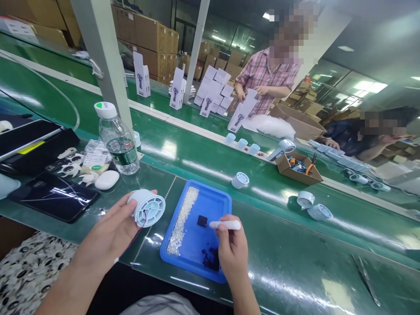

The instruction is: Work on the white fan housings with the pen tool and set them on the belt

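Observation:
My left hand (110, 232) grips a light-blue round plastic housing (151, 209), its spoked face turned toward me. Thin red and dark wires (138, 234) hang from it past my wrist. Above a blue tray (193, 261), my right hand (233, 247) pinches a white pen-like tool (226, 225) with a bluish tip. At that tip is a small black square (202, 220); whether it is attached or just lies there I cannot tell. Small whitish pieces (183, 218) line the tray's left side, and small black pieces (210, 258) are heaped near my right hand.
A water bottle (120, 140), a phone (54, 197) and white plastic parts (70, 168) sit at left. Round blue housings (240, 180) stand on the green belt (203, 164). Tweezers (365, 280) lie at right. Across the belt, a person (269, 78) handles a white box.

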`<state>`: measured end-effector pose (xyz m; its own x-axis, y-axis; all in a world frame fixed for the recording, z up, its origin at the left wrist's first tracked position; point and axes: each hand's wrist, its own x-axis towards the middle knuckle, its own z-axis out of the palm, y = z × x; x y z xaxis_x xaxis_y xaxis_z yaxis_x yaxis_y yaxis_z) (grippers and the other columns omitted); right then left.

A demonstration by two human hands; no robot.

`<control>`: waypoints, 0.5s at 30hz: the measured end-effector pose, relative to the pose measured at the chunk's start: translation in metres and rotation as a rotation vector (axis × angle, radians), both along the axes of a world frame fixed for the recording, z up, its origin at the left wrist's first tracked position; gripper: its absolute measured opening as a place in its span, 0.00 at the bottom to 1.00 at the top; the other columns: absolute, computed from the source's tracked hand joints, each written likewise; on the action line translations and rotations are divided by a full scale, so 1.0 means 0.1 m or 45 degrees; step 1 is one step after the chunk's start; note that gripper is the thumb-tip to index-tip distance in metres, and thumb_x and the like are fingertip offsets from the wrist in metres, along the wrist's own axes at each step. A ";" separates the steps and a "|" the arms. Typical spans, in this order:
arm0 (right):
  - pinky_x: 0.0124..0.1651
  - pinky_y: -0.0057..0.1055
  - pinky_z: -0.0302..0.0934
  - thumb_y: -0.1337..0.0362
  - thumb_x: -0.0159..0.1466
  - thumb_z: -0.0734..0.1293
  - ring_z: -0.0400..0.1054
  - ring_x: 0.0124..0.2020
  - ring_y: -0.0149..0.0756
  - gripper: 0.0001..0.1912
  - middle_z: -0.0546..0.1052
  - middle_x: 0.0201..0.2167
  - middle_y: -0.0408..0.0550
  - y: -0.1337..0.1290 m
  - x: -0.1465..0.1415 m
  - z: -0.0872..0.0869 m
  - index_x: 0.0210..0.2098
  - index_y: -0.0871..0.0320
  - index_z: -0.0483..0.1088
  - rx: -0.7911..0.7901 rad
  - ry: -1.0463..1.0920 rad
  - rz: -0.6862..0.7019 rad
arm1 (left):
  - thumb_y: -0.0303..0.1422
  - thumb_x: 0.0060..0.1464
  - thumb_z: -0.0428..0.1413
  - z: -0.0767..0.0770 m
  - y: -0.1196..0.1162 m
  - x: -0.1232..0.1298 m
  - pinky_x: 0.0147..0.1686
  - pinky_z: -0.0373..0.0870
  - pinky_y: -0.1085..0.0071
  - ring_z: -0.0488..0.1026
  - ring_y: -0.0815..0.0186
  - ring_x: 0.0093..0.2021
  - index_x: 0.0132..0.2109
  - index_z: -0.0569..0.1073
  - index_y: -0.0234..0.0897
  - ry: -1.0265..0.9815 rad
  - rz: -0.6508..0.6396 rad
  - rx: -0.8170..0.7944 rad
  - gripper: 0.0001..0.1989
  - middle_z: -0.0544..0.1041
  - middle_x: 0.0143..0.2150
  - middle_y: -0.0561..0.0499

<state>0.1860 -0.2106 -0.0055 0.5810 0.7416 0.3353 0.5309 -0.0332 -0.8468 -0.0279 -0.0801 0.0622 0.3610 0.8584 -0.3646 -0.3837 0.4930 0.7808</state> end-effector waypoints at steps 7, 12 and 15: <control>0.33 0.30 0.68 0.55 0.64 0.66 0.72 0.29 0.34 0.11 0.74 0.32 0.47 0.08 -0.15 0.33 0.38 0.57 0.69 0.121 0.302 -0.083 | 0.30 0.44 0.66 -0.02 -0.07 0.05 0.36 0.76 0.75 0.76 0.63 0.38 0.39 0.77 0.37 -0.113 0.056 -0.124 0.13 0.78 0.38 0.49; 0.34 0.30 0.73 0.58 0.63 0.68 0.74 0.32 0.34 0.10 0.72 0.40 0.48 -0.10 -0.42 0.55 0.41 0.55 0.68 0.382 0.506 -0.125 | 0.31 0.46 0.66 -0.01 -0.18 0.12 0.32 0.73 0.75 0.76 0.63 0.35 0.41 0.76 0.38 -0.120 -0.035 -0.104 0.13 0.77 0.34 0.50; 0.35 0.33 0.73 0.60 0.64 0.68 0.74 0.33 0.34 0.08 0.70 0.41 0.48 -0.14 -0.60 0.60 0.40 0.54 0.67 0.454 0.552 -0.080 | 0.36 0.53 0.62 -0.02 -0.25 0.20 0.35 0.72 0.73 0.75 0.64 0.38 0.44 0.74 0.39 -0.071 -0.110 -0.035 0.12 0.77 0.37 0.50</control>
<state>0.1259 -0.2243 0.0542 0.7609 0.5854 0.2799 0.1386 0.2748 -0.9515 -0.0084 -0.1047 0.0604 0.4539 0.8131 -0.3645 -0.3812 0.5469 0.7453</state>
